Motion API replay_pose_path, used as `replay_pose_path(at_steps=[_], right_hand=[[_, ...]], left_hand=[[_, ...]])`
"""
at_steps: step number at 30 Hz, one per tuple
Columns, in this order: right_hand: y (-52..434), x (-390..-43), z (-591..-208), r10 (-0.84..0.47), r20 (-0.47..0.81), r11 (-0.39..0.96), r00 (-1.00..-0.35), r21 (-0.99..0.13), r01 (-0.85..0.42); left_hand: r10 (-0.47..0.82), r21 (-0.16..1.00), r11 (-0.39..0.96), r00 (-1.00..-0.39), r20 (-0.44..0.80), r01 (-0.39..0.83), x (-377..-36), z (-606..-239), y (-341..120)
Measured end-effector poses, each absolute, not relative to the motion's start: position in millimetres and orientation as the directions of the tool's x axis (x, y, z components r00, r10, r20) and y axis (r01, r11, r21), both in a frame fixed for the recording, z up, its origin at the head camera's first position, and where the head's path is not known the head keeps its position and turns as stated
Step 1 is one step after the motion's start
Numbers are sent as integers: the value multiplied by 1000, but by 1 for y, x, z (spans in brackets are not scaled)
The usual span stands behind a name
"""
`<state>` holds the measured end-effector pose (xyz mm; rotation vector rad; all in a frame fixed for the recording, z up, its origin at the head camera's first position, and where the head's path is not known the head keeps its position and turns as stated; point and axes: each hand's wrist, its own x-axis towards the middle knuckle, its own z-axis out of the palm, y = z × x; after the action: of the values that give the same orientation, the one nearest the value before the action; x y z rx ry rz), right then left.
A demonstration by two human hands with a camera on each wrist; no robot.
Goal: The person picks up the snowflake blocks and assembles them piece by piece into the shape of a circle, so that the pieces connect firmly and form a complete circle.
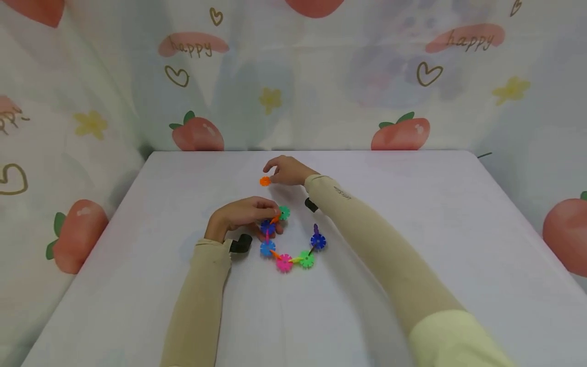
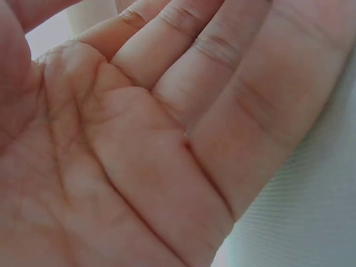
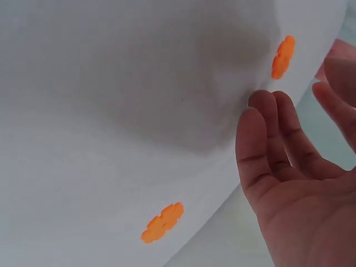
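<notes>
A curved chain of snowflake-style plastic discs (image 1: 293,250) is laid flat on the white table (image 1: 412,214), blue, pink and green pieces joined by short connector bits. Its upper end, by the green disc (image 1: 284,212), is covered by the left hand (image 1: 243,216), fingers curled over it and apparently pinching the end piece, probably so the chain is kept from sliding while something gets added; the exact grip is hidden, and only a relaxed palm is shown in the left wrist view. Just beyond the chain's upper end, the right hand (image 1: 289,171) is reached toward a loose orange disc (image 1: 265,181). The fingertips are right at the disc in the head view, yet in the right wrist view the fingers (image 3: 267,139) are seen spread and apart from the disc (image 3: 282,57), so it isn't gripped yet, it seems. A second orange disc (image 3: 162,221) is seen lying flat nearer that camera. Behind the table, a strawberry-print cloth (image 1: 197,132) is hung as a backdrop.
</notes>
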<state>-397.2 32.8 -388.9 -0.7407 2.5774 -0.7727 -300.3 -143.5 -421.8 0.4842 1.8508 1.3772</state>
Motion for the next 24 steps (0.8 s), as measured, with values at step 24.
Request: replay_pose_path(at_steps=[24], right_hand=[[54, -385, -386, -535, -169, 739, -828, -567, -362]], left_hand=[[648, 924, 352, -673, -356, -149, -302, -423, -135]])
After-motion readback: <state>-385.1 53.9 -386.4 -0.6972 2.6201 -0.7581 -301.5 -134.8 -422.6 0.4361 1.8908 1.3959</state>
